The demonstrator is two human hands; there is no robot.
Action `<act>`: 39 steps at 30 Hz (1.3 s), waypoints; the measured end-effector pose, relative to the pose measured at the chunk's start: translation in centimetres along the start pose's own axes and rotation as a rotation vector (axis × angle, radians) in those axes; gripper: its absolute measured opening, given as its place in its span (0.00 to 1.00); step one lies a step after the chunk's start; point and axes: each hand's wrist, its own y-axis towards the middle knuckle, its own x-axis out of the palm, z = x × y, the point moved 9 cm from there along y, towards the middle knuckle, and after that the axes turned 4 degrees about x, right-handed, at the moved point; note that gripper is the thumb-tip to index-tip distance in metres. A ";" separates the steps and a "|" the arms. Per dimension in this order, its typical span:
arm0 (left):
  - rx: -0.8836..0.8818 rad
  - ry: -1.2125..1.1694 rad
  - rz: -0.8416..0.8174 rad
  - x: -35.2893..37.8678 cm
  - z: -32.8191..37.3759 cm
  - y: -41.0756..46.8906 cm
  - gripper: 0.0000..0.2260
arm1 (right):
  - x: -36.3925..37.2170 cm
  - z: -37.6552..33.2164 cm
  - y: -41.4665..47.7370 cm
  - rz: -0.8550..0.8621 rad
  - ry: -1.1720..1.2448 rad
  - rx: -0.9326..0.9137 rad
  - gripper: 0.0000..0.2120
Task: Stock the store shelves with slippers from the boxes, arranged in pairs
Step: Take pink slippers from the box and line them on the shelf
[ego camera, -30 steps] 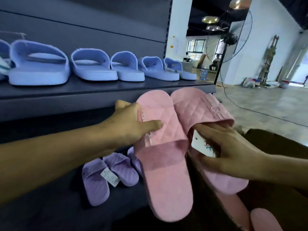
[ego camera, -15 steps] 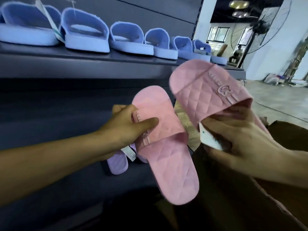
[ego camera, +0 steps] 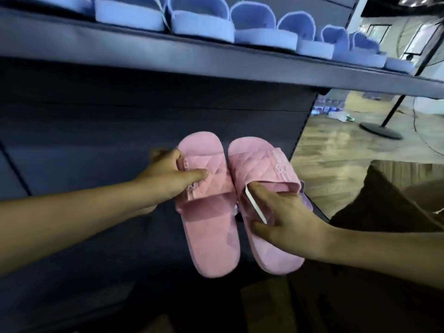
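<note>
Left hand (ego camera: 168, 180) grips left slipper (ego camera: 211, 236) | right hand (ego camera: 288, 219) grips right slipper (ego camera: 258, 164) | pair now lowered, side by side

1. Raised lettering runs along the strap of the right pink slipper (ego camera: 263, 171). I make out only a mark like a "G"; the rest is blurred.
2. The white tag (ego camera: 256, 205) in that slipper shows me only its edge, no print.
3. The marks on the strap edge of the left pink slipper (ego camera: 209, 217) are unreadable to me.

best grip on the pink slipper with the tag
Probably the quilted strap of the right pink slipper: it arches over the flat sole, open at the heel side, so slide fingers in from there, as the right hand does beside the white tag.
</note>
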 end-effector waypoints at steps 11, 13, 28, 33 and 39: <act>-0.202 0.377 0.044 -2.9 -19.5 2.3 0.21 | 22.2 -2.2 8.6 -0.212 0.252 0.096 0.17; -0.261 0.402 0.052 -4.1 -22.1 2.4 0.19 | 24.9 -2.3 9.3 -0.259 0.255 0.154 0.19; -0.036 0.503 -0.154 -1.6 -27.6 2.2 0.30 | 29.1 0.3 12.4 -0.180 -0.014 0.138 0.24; 0.057 0.746 -0.252 2.0 -28.6 1.6 0.49 | 32.1 -1.7 9.1 -0.373 -0.010 0.203 0.35; -0.092 0.736 -0.228 3.4 -29.3 2.4 0.32 | 32.5 -0.7 10.0 -0.469 -0.095 -0.030 0.33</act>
